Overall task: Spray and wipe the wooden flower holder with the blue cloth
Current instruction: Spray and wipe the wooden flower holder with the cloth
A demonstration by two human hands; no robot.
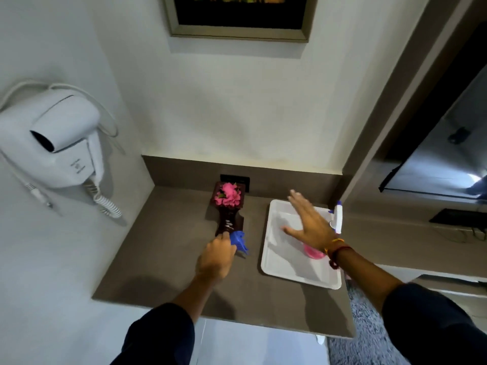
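Observation:
A dark wooden flower holder [228,218] stands on the brown counter [163,248] near the back wall, with pink flowers [228,194] in its top. My left hand [216,256] grips the blue cloth [239,240] and presses it against the holder's base. My right hand [308,222] hovers with spread fingers and nothing in it over the white tray [284,267]. A spray bottle [337,216] with a white and blue head and a pink base stands at the tray's right side, partly hidden behind my right wrist.
A white wall-mounted hair dryer [60,143] with a coiled cord hangs on the left wall. A dark socket plate [234,179] sits behind the holder. A framed picture [239,19] hangs above. A mirror [442,154] lies to the right.

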